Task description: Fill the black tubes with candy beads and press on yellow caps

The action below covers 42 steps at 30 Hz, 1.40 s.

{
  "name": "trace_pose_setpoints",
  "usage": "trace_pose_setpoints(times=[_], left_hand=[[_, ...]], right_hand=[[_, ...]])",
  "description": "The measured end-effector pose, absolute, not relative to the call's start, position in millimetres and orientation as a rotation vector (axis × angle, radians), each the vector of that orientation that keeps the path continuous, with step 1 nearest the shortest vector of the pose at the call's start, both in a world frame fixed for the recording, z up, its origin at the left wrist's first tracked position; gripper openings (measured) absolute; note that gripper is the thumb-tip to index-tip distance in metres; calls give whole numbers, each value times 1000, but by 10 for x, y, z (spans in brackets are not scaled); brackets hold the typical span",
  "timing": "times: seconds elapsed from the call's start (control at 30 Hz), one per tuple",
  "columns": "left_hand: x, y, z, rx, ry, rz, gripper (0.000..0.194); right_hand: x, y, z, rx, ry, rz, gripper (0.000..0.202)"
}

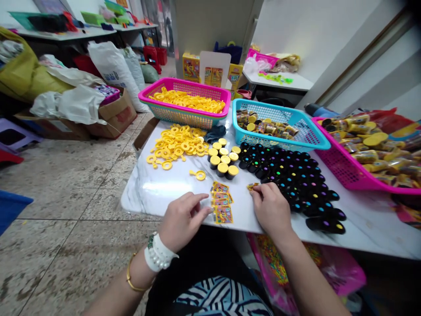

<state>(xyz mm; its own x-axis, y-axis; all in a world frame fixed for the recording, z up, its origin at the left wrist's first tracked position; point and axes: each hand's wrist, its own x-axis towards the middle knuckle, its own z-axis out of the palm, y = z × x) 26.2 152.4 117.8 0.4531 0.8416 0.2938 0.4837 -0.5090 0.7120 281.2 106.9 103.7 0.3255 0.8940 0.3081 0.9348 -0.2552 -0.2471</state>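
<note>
So my right hand [270, 206] is pinched shut on one little yellow sticker [252, 186] at the table's near edge, right beside the black tubes [296, 180] off at 2 o'clock. My left hand [182, 218] is loose, nothing gripped, fingertips [206, 211] just touching the sticker strip [222, 202] to pin it down. Trick, I reckon: keep that strip flat, hold the sticker by its very edge so it doesn't curl. Yellow-capped tubes [222, 160] sit at 12, loose yellow rings [176, 144] at 11.
</note>
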Motion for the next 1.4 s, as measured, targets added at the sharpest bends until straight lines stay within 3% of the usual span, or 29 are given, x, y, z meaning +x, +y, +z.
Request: trace_pose_setpoints(times=[0.2,0.4,0.5,0.67,1.17,1.4], left_hand=[[519,1303,1204,1821,1129,963,24],[641,1791,1269,1504,1071,1148,45],[790,2284,1288,1466,1097,1316,56],[1109,2797,1212,1626,1117,1235,62],[1596,3583,1023,1664,1032,976,76],[1622,3749,1053,1587,839,783,70]], right_hand=[[2656,1062,1139,-1970,-1640,-43,14],[2275,921,1345,-1688,-1670,65,11],[2243,947,1295,-1648,-1538,345,13],[2260,1102,1119,-1526,-1118,853,24],[2343,1767,1076,-1543,-1258,754,10],[2380,1814,989,-1548,-1242,737,11]])
